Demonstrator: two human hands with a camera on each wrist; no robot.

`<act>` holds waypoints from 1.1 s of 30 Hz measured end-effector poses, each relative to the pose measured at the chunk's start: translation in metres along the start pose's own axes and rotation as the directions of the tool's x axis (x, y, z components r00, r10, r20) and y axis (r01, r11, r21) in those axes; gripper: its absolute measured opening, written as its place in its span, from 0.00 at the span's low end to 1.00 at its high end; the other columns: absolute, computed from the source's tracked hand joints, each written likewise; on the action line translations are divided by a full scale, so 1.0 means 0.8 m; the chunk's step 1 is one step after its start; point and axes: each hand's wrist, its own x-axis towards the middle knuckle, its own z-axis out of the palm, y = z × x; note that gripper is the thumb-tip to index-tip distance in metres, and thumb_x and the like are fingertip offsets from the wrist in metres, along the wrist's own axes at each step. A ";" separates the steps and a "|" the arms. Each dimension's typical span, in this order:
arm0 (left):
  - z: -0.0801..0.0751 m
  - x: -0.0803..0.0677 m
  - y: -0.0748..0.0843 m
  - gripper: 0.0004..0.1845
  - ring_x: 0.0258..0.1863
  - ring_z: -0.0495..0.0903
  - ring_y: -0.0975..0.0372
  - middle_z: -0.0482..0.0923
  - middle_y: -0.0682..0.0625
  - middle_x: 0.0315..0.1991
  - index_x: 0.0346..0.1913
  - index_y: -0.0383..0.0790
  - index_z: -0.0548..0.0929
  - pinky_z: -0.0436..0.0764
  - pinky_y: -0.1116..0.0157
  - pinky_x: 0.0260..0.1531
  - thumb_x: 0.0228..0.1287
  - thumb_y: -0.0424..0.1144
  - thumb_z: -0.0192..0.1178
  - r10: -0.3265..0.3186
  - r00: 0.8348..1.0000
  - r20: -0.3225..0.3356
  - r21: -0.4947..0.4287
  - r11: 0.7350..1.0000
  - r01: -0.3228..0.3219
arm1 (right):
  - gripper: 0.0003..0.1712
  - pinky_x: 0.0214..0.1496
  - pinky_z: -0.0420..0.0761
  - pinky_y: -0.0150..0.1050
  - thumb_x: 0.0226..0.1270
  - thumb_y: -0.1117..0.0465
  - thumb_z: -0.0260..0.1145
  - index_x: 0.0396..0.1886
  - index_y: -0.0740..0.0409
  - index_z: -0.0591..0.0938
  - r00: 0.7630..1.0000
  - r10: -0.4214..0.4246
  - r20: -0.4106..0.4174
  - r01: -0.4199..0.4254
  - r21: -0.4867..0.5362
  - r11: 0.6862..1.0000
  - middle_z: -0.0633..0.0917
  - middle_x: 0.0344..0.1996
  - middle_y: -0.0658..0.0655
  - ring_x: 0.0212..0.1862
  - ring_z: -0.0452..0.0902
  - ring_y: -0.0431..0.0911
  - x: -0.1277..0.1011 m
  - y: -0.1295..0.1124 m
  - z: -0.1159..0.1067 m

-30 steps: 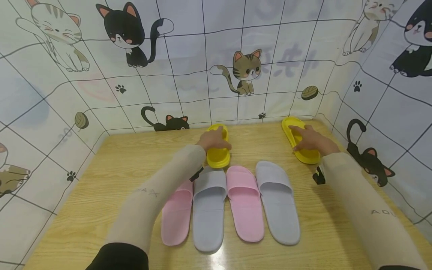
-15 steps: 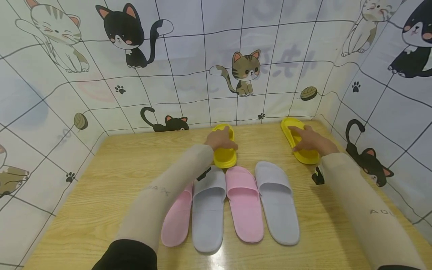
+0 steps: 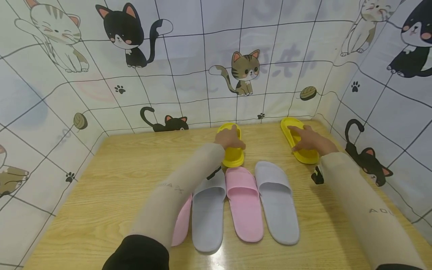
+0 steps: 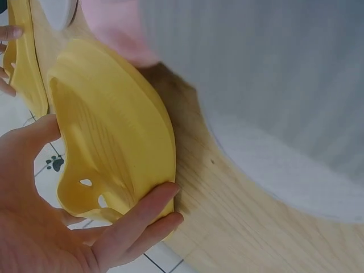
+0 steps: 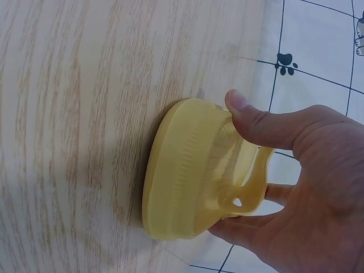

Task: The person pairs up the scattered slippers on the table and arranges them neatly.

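My left hand (image 3: pixel 230 138) grips a yellow slipper (image 3: pixel 233 158) at the back middle of the wooden table (image 3: pixel 118 176). In the left wrist view the thumb and fingers (image 4: pixel 136 219) clasp that slipper's strap end (image 4: pixel 114 153). My right hand (image 3: pixel 308 139) holds a second yellow slipper (image 3: pixel 306 155) near the back right corner. In the right wrist view the thumb lies on one side of its strap (image 5: pixel 187 170) and the fingers (image 5: pixel 239 230) curl under the other.
In front of the hands lie a pink slipper (image 3: pixel 181 225), a grey one (image 3: pixel 208 213), a pink one (image 3: pixel 244 202) and a grey one (image 3: pixel 276 202), side by side. Cat-print cloth walls (image 3: pixel 202 67) close the table at the back and both sides.
My left hand has slid its yellow slipper to the right, toward the other one. My left arm now covers more of the leftmost pink slipper. The right hand has stayed put.
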 end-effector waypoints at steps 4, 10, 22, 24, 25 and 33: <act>0.005 0.001 0.008 0.53 0.66 0.75 0.49 0.73 0.40 0.71 0.84 0.48 0.50 0.75 0.52 0.71 0.63 0.58 0.68 0.002 1.000 -0.009 0.011 1.000 -0.002 | 0.57 0.68 0.54 0.84 0.66 0.56 0.73 0.84 0.52 0.48 1.000 -0.012 0.001 0.012 0.004 1.000 0.38 0.76 0.85 0.73 0.46 0.86 -0.002 -0.002 0.000; 0.009 0.001 0.016 0.59 0.67 0.76 0.47 0.67 0.35 0.76 0.84 0.46 0.46 0.73 0.52 0.72 0.60 0.60 0.69 -0.002 1.000 -0.020 0.049 0.999 0.003 | 0.57 0.68 0.54 0.85 0.67 0.57 0.73 0.85 0.52 0.48 1.000 -0.023 0.002 0.023 0.021 1.000 0.37 0.77 0.84 0.73 0.45 0.86 -0.002 -0.004 -0.001; 0.013 -0.001 0.024 0.71 0.74 0.64 0.42 0.46 0.33 0.82 0.85 0.46 0.34 0.72 0.46 0.73 0.51 0.58 0.77 -0.098 0.986 0.132 -0.041 0.994 0.105 | 0.57 0.67 0.54 0.85 0.66 0.57 0.73 0.85 0.51 0.48 1.000 0.005 0.004 -0.005 0.020 1.000 0.36 0.77 0.84 0.72 0.46 0.87 -0.001 -0.001 -0.001; 0.012 -0.001 0.027 0.72 0.71 0.66 0.43 0.46 0.34 0.81 0.85 0.48 0.33 0.74 0.48 0.71 0.51 0.57 0.77 -0.104 0.984 0.141 -0.040 0.993 0.111 | 0.57 0.67 0.54 0.85 0.66 0.57 0.73 0.85 0.50 0.48 1.000 0.006 0.003 -0.006 0.016 1.000 0.36 0.77 0.84 0.72 0.47 0.87 -0.001 0.000 -0.001; 0.012 -0.001 0.028 0.71 0.70 0.67 0.43 0.46 0.34 0.81 0.85 0.48 0.33 0.75 0.48 0.70 0.51 0.57 0.76 -0.101 0.985 0.142 -0.043 0.993 0.109 | 0.57 0.67 0.54 0.85 0.66 0.56 0.73 0.85 0.51 0.47 1.000 0.005 0.002 -0.005 0.014 1.000 0.37 0.77 0.84 0.72 0.47 0.87 -0.001 0.000 -0.001; 0.011 -0.009 0.042 0.68 0.69 0.70 0.46 0.54 0.36 0.80 0.85 0.45 0.36 0.73 0.52 0.73 0.52 0.54 0.75 -0.028 0.993 0.116 -0.042 0.999 0.033 | 0.57 0.67 0.54 0.85 0.67 0.56 0.73 0.85 0.50 0.47 1.000 0.006 0.008 -0.006 0.022 1.000 0.36 0.77 0.83 0.73 0.46 0.87 -0.003 -0.001 -0.001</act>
